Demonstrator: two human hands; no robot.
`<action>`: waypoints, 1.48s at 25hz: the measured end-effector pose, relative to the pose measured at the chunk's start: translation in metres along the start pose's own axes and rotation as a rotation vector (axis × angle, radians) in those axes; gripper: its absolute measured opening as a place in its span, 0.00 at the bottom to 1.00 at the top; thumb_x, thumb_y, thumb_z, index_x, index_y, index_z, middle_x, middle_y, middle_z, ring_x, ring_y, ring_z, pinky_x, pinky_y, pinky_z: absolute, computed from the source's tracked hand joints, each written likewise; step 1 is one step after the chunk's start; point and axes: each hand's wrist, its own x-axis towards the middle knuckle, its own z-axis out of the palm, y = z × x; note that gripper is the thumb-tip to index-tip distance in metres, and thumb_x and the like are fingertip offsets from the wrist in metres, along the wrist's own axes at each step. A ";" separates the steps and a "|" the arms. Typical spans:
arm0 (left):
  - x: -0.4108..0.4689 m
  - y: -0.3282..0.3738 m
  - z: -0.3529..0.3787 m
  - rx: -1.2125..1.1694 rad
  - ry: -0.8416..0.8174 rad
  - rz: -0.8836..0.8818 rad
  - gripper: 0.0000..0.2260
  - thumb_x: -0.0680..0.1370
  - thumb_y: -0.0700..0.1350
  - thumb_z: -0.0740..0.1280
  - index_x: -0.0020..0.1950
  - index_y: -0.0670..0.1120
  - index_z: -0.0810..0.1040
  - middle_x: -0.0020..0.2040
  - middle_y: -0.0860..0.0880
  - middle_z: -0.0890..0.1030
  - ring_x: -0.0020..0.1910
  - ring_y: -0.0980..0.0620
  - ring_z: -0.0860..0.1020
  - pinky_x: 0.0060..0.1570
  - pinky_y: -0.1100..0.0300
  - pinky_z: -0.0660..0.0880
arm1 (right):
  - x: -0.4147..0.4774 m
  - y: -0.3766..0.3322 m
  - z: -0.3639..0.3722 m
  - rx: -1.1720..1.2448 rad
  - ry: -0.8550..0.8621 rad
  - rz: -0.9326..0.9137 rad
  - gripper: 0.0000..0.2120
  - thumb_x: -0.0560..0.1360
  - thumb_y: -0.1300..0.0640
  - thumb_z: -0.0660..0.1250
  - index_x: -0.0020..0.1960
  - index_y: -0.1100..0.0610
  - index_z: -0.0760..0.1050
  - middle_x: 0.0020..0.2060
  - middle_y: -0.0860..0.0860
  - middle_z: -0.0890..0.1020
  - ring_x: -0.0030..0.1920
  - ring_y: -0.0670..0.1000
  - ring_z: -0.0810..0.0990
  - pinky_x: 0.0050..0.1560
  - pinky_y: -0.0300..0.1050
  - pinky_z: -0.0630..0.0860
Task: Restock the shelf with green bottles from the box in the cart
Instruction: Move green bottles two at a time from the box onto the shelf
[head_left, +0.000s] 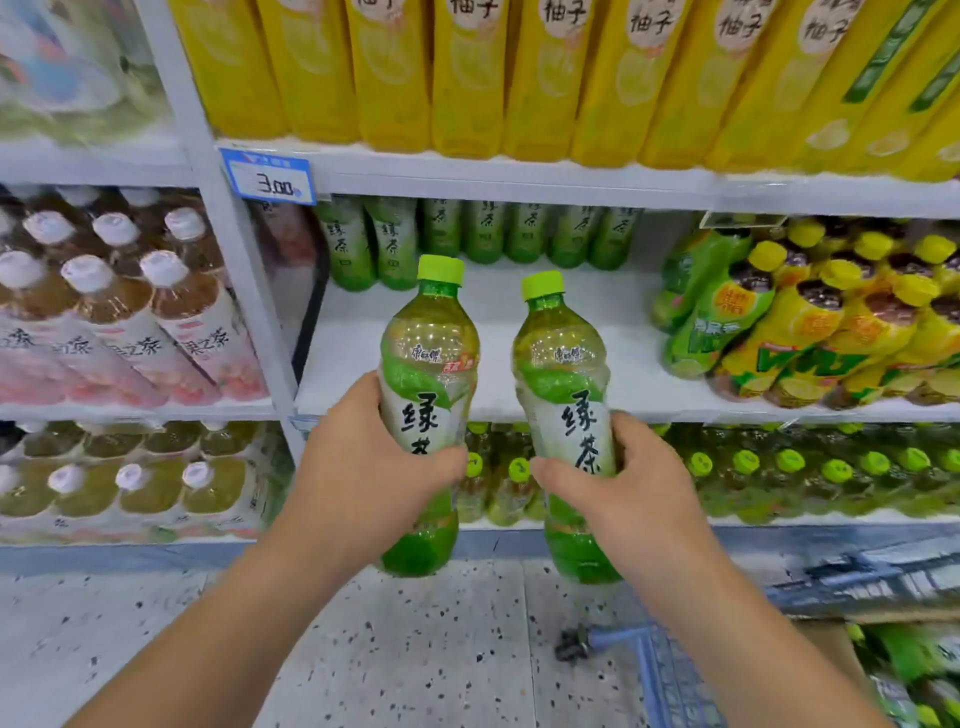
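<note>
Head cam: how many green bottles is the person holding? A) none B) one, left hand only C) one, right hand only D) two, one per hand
D: the left hand grips a green bottle and the right hand grips a second green bottle.

Both green bottles (427, 364) read "绿茶", the price tag (270, 179) "3.00", yellow bottles (470, 78) "柚子".

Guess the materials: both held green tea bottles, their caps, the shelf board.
Left-hand bottle and right-hand bottle: likely clear green-tinted plastic, glossy; glints, liquid visible through. Lime caps: opaque plastic, satin. Shelf board: smooth white, probably painted metal; unconfirmed.
</note>
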 end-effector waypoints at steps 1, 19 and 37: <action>0.011 -0.003 0.001 0.014 0.008 -0.003 0.18 0.65 0.45 0.79 0.48 0.55 0.75 0.39 0.54 0.83 0.36 0.60 0.81 0.28 0.66 0.77 | 0.011 0.000 0.006 0.002 -0.006 -0.013 0.13 0.67 0.51 0.79 0.48 0.47 0.79 0.39 0.43 0.85 0.37 0.41 0.82 0.33 0.34 0.77; 0.183 -0.043 0.067 0.023 0.263 0.157 0.24 0.65 0.48 0.80 0.55 0.57 0.73 0.45 0.63 0.78 0.43 0.71 0.74 0.37 0.78 0.68 | 0.208 0.035 0.061 -0.029 0.038 -0.233 0.31 0.61 0.51 0.83 0.59 0.47 0.73 0.49 0.42 0.83 0.49 0.44 0.83 0.53 0.48 0.81; 0.203 -0.104 0.078 0.016 0.130 0.204 0.26 0.69 0.49 0.79 0.65 0.55 0.76 0.54 0.61 0.70 0.53 0.67 0.75 0.56 0.71 0.74 | 0.203 0.070 0.070 -0.073 -0.023 -0.298 0.21 0.71 0.53 0.78 0.54 0.37 0.71 0.50 0.30 0.80 0.53 0.29 0.77 0.49 0.25 0.73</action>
